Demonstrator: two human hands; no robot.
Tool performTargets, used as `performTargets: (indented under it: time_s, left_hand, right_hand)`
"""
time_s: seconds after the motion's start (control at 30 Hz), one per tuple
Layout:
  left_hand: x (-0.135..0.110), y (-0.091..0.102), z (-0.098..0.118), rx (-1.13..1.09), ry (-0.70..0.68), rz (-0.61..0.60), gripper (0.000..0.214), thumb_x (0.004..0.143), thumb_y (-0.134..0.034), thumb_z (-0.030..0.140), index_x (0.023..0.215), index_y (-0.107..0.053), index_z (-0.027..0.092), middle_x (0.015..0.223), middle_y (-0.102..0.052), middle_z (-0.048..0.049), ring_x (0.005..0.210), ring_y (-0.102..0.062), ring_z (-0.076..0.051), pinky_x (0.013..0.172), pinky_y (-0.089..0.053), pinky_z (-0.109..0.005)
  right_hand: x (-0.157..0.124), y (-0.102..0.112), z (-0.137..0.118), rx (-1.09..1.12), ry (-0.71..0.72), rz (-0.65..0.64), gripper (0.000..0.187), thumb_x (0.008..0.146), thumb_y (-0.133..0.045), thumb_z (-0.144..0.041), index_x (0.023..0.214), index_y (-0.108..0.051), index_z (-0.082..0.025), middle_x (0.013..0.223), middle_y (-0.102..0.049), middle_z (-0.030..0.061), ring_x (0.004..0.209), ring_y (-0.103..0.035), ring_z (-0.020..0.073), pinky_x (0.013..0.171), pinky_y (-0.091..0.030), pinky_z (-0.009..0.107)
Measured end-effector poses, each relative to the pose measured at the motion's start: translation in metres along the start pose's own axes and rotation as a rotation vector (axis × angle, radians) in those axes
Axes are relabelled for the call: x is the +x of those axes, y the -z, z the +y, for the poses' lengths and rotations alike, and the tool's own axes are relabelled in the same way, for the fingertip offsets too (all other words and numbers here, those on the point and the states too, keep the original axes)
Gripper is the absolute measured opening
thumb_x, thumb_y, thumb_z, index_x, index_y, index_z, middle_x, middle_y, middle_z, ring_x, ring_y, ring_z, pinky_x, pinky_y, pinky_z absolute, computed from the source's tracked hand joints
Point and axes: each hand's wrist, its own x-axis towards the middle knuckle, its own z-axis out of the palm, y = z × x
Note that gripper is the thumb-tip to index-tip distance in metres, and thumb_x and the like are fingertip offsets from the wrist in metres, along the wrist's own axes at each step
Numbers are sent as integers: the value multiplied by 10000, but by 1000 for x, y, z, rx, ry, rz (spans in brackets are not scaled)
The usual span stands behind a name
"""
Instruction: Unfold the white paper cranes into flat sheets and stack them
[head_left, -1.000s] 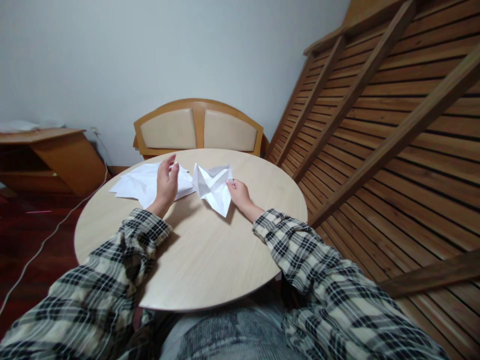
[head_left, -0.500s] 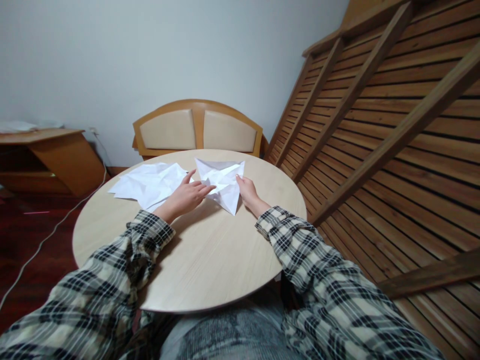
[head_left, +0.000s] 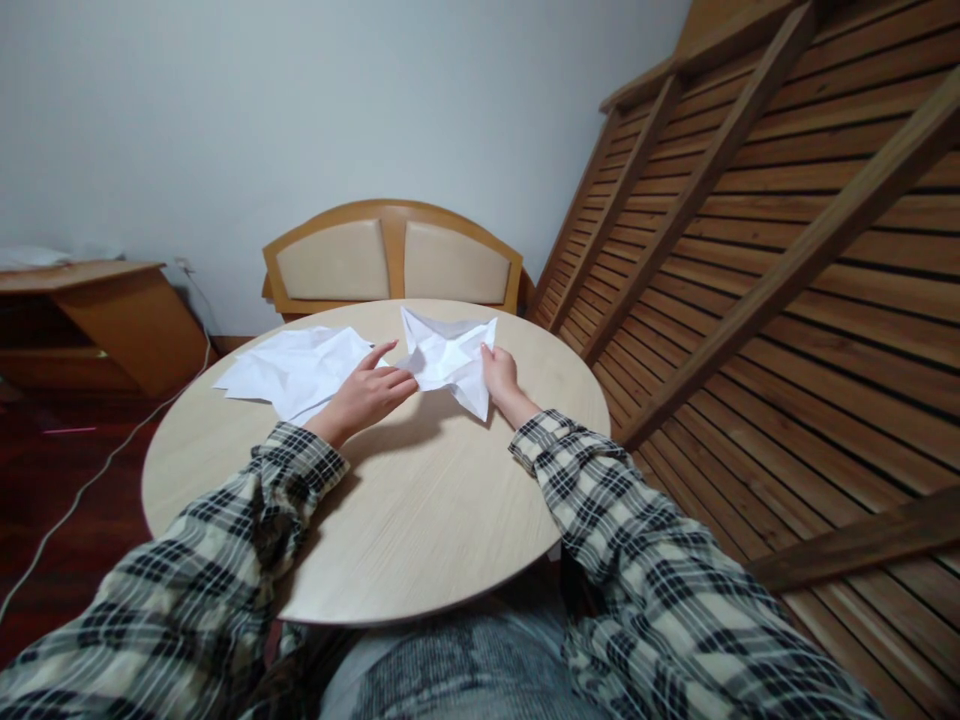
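Note:
A folded white sheet of paper with pointed corners and creases is held above the table, its shadow falling below it. My right hand grips its right side, thumb on top and the other fingers behind the sheet. At its left corner is my left hand, thumb raised and fingers stretched out, the fingertips at the paper's edge. Just beyond my left hand, more creased white paper lies on the tabletop; how many sheets it holds I cannot tell.
The round, pale wooden table fills the middle. Behind it stands a headboard with cream panels. A slatted wooden frame leans on the right. To the left are a wooden desk and a white cable on the floor.
The held paper has moved slightly right and tilted up. My left hand's fingers have drawn back from over the paper to its left corner. My right hand keeps its grip.

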Motion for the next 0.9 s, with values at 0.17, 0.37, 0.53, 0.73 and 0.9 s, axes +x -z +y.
performTargets:
  time_s: [0.17, 0.37, 0.53, 0.73, 0.9]
  left_hand:
    - [-5, 0, -2, -39, -60, 86, 230, 912, -504, 119, 880, -676, 270, 947, -737, 49, 868, -670, -126, 1153, -301, -430]
    - [-7, 0, 1, 15, -131, 86, 209, 909, -541, 150, 856, -669, 306, 967, -727, 79, 937, -632, -128, 1167, -272, -418]
    - [-6, -6, -2, -80, 42, -40, 223, 939, -494, 185, 917, -686, 296, 933, -734, 46, 885, -618, -156, 1145, -248, -490]
    - [-6, -15, 1, -181, 418, -68, 363, 956, -451, 381, 708, -652, 208, 710, -676, -41, 713, -583, -184, 818, -448, -384]
    - [2, -15, 12, -75, 741, -104, 301, 873, -556, 488, 855, -592, 189, 826, -640, -93, 743, -557, -218, 619, -407, -322]
  right_hand:
    - [6, 4, 3, -233, 90, -98, 308, 906, -492, -308, 673, -617, -150, 760, -671, 89, 688, -562, 185, 665, -403, 270]
    - [9, 5, 11, -274, -24, -198, 307, 877, -535, -302, 615, -603, -157, 698, -651, 81, 668, -569, 196, 650, -399, 275]
    - [14, 14, 5, -148, 126, 58, 303, 916, -473, -327, 659, -535, -177, 693, -613, 46, 645, -513, 168, 624, -361, 262]
    - [5, 19, -7, -40, 343, 219, 314, 947, -429, -362, 677, -450, -204, 632, -512, -6, 601, -442, 138, 601, -310, 252]
    - [-11, 11, -18, -18, 451, 134, 307, 962, -402, -386, 719, -465, -210, 637, -510, -8, 594, -467, 137, 597, -315, 259]
